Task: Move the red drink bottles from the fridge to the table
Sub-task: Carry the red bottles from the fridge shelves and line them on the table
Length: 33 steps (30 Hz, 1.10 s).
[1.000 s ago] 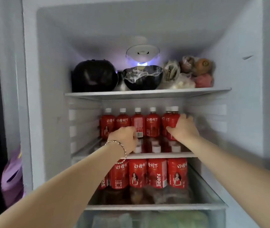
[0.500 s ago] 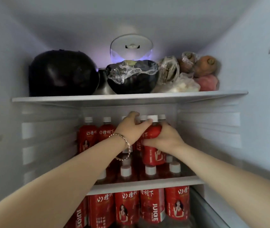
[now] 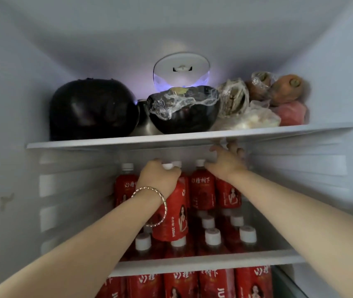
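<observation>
I look into an open fridge. Several red drink bottles (image 3: 202,190) with white caps stand on the middle shelf (image 3: 203,263), and more red bottles (image 3: 216,284) fill the shelf below. My left hand (image 3: 158,179), with a bracelet on the wrist, is shut around the neck of one red bottle (image 3: 173,216), which hangs tilted above the front row of caps. My right hand (image 3: 227,162) reaches to the back right over another bottle (image 3: 228,196). Its fingers are spread just under the upper shelf, and it hides that bottle's cap.
The upper shelf (image 3: 171,138) sits close above both hands. It carries a dark eggplant (image 3: 94,108), a bowl covered in plastic wrap (image 3: 184,112), wrapped food and a carrot (image 3: 287,89). A round lamp (image 3: 182,72) glows on the back wall. Ribbed side walls close in left and right.
The view has moved closer. My right hand let go of the lifted bottle and reached to the back right. My left hand now holds that bottle alone, further left and nearer.
</observation>
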Available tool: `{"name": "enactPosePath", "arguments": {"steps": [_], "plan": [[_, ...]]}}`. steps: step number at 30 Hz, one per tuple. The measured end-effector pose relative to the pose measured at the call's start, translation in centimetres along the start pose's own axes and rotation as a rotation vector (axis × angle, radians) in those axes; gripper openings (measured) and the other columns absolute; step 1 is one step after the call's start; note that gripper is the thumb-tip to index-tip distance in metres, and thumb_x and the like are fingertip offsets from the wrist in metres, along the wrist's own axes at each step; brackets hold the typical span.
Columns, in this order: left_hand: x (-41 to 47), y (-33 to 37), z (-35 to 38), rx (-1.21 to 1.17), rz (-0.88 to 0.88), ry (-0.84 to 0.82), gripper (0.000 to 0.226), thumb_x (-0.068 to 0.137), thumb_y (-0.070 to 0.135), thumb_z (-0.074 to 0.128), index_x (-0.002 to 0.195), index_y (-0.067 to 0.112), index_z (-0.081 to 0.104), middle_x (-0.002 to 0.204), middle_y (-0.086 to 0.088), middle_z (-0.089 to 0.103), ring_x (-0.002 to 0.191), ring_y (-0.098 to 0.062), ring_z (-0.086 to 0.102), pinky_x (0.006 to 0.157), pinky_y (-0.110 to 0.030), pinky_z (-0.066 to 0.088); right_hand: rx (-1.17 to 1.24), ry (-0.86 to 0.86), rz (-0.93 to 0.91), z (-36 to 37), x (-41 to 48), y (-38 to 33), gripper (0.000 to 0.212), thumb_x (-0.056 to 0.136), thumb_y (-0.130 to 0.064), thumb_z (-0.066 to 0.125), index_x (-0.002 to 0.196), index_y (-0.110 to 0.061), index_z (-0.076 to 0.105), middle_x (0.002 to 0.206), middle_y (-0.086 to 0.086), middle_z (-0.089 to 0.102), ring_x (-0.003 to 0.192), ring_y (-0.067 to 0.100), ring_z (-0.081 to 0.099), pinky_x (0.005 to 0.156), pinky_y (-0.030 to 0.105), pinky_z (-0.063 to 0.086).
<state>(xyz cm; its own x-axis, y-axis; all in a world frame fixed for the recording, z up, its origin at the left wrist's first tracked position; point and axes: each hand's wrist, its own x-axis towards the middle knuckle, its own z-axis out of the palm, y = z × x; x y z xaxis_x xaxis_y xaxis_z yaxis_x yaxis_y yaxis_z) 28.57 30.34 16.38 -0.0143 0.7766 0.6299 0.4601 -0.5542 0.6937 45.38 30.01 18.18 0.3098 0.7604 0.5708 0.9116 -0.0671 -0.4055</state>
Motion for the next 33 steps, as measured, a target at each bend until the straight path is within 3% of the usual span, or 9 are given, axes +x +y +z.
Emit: {"name": "enactPosePath", "arguments": {"steps": [2, 5, 10, 13, 19, 22, 25, 33], "plan": [[0.1, -0.2, 0.0, -0.008, 0.008, 0.019, 0.017, 0.078, 0.023, 0.063, 0.068, 0.015, 0.053, 0.082, -0.015, 0.067, 0.086, -0.033, 0.065, 0.069, -0.031, 0.047, -0.072, -0.087, 0.067, 1.1, 1.4, -0.5, 0.061, 0.085, -0.059, 0.05, 0.138, -0.03, 0.038, 0.152, 0.014, 0.01, 0.134, 0.04, 0.019, 0.11, 0.045, 0.027], [0.1, -0.4, 0.2, -0.024, 0.011, 0.037, 0.021, 0.079, 0.022, 0.061, 0.064, 0.016, 0.049, 0.072, -0.01, 0.06, 0.084, -0.034, 0.065, 0.063, -0.028, 0.042, -0.091, -0.196, 0.142, 2.8, 2.9, -1.2, 0.077, 0.077, -0.074, 0.046, 0.138, -0.028, 0.039, 0.141, 0.012, 0.027, 0.127, 0.041, 0.029, 0.105, 0.051, 0.032], [0.1, -0.7, 0.5, -0.047, 0.028, 0.032, 0.023, 0.079, 0.023, 0.061, 0.062, 0.018, 0.046, 0.08, -0.017, 0.065, 0.085, -0.035, 0.064, 0.063, -0.028, 0.041, -0.186, -0.094, 0.189, 4.4, 4.3, -0.7, 0.08, 0.077, -0.073, 0.045, 0.135, -0.018, 0.048, 0.138, 0.007, 0.038, 0.125, 0.04, 0.033, 0.104, 0.049, 0.031], [0.3, -0.7, 0.3, -0.063, 0.027, 0.021, 0.018, 0.079, 0.024, 0.061, 0.067, 0.017, 0.05, 0.072, -0.012, 0.061, 0.084, -0.036, 0.065, 0.064, -0.029, 0.044, -0.143, -0.098, 0.176, 3.6, 4.6, -0.5, 0.084, 0.069, -0.076, 0.051, 0.13, -0.018, 0.053, 0.135, 0.009, 0.049, 0.126, 0.038, 0.037, 0.101, 0.043, 0.031], [0.2, -0.9, 0.4, -0.073, 0.024, 0.027, 0.021, 0.079, 0.023, 0.061, 0.063, 0.019, 0.047, 0.087, -0.021, 0.068, 0.085, -0.039, 0.065, 0.069, -0.039, 0.053, -0.068, -0.127, 0.062, 2.1, 4.7, 0.9, 0.08, 0.048, -0.079, 0.045, 0.102, -0.023, 0.064, 0.115, 0.004, 0.064, 0.112, 0.032, 0.053, 0.09, 0.037, 0.043], [0.3, -0.7, 0.2, -0.075, 0.024, 0.032, 0.021, 0.079, 0.023, 0.061, 0.063, 0.019, 0.047, 0.086, -0.021, 0.068, 0.085, -0.039, 0.065, 0.067, -0.036, 0.05, -0.129, -0.024, -0.023, 1.5, 3.7, 1.5, 0.058, 0.066, -0.071, 0.048, 0.091, -0.021, 0.063, 0.103, 0.005, 0.067, 0.101, 0.029, 0.058, 0.08, 0.031, 0.047], [0.2, -0.5, 0.2, -0.055, 0.015, 0.035, 0.02, 0.079, 0.023, 0.06, 0.064, 0.02, 0.047, 0.088, -0.02, 0.068, 0.086, -0.038, 0.064, 0.064, -0.032, 0.046, -0.268, 0.142, -0.131, 1.2, 2.1, 1.7, 0.051, 0.08, -0.065, 0.042, 0.086, -0.019, 0.063, 0.096, 0.006, 0.067, 0.093, 0.026, 0.061, 0.07, 0.027, 0.043], [-0.2, -0.3, 0.3, -0.02, -0.004, 0.029, 0.019, 0.079, 0.024, 0.059, 0.066, 0.02, 0.047, 0.088, -0.017, 0.068, 0.086, -0.035, 0.064, 0.068, -0.031, 0.046, -0.399, 0.227, -0.387, 0.4, -1.0, 0.7, 0.053, 0.082, -0.067, 0.043, 0.082, -0.019, 0.065, 0.096, 0.003, 0.069, 0.093, 0.022, 0.064, 0.068, 0.026, 0.042]]}}
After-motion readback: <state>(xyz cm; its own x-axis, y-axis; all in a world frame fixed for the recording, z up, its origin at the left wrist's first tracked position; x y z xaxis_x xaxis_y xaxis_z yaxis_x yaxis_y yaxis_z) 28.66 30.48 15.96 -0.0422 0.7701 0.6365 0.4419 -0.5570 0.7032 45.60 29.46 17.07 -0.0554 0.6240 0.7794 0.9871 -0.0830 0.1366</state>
